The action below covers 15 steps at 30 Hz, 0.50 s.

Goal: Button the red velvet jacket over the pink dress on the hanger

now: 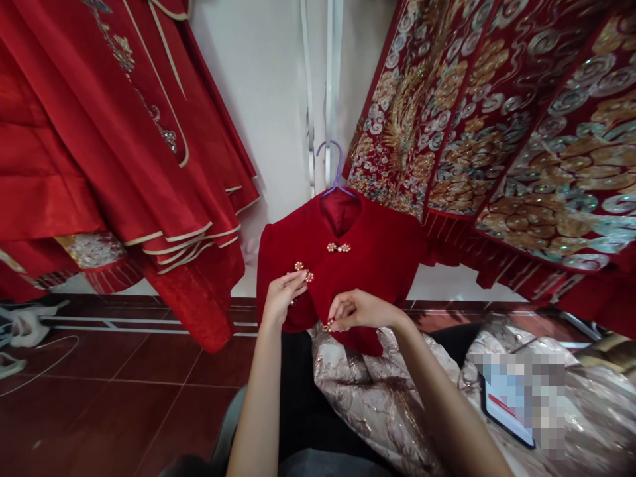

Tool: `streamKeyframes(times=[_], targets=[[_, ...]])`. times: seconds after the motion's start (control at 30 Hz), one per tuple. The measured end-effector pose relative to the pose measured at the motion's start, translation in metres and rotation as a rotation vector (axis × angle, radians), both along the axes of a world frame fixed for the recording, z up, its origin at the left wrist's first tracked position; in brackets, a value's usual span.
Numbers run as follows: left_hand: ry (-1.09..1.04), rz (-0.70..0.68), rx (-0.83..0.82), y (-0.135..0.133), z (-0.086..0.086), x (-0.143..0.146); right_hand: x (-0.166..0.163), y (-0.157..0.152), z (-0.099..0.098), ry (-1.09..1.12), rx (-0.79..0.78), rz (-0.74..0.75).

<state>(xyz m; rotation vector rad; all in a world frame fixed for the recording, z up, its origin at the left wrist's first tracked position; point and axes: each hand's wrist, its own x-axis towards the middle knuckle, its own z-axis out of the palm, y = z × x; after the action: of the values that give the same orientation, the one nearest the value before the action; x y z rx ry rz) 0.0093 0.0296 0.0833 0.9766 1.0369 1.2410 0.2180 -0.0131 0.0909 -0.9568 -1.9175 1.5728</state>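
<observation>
A short red jacket (377, 225) hangs in front of me on a purple hanger (338, 173). Its collar is closed by a jewelled flower clasp (338, 248). On the left front panel, my left hand (286, 291) pinches the edge right beside another flower clasp (304, 271). Lower down, my right hand (360, 310) has its fingers closed on a small gold flower clasp (328, 326) near the hem. Below the jacket, a shiny beige patterned fabric (368, 391) lies across my lap.
Red gowns with cream trim (163, 165) hang at the left, and a heavily embroidered red garment (477, 119) at the right. A phone (507, 407) rests on the beige fabric. White shoes (27, 330) and a metal rack bar (149, 324) are near the tiled floor (149, 364).
</observation>
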Motion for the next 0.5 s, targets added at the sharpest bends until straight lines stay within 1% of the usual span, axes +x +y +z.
streamKeyframes(times=[0.17, 0.33, 0.4, 0.5], targets=[[0.051, 0.072, -0.013, -0.002, 0.004, 0.008, 0.004, -0.001, 0.002, -0.008, 0.007, 0.002], [0.096, 0.158, -0.015, -0.002, 0.003, 0.014, 0.001, -0.002, 0.002, -0.018, 0.014, -0.002], [0.107, 0.15, -0.01, -0.003, 0.004, 0.014, 0.001, -0.002, 0.003, -0.024, 0.02, -0.004], [0.161, 0.071, -0.005, -0.003, 0.009, 0.016, 0.007, -0.003, 0.008, -0.068, -0.01, 0.032]])
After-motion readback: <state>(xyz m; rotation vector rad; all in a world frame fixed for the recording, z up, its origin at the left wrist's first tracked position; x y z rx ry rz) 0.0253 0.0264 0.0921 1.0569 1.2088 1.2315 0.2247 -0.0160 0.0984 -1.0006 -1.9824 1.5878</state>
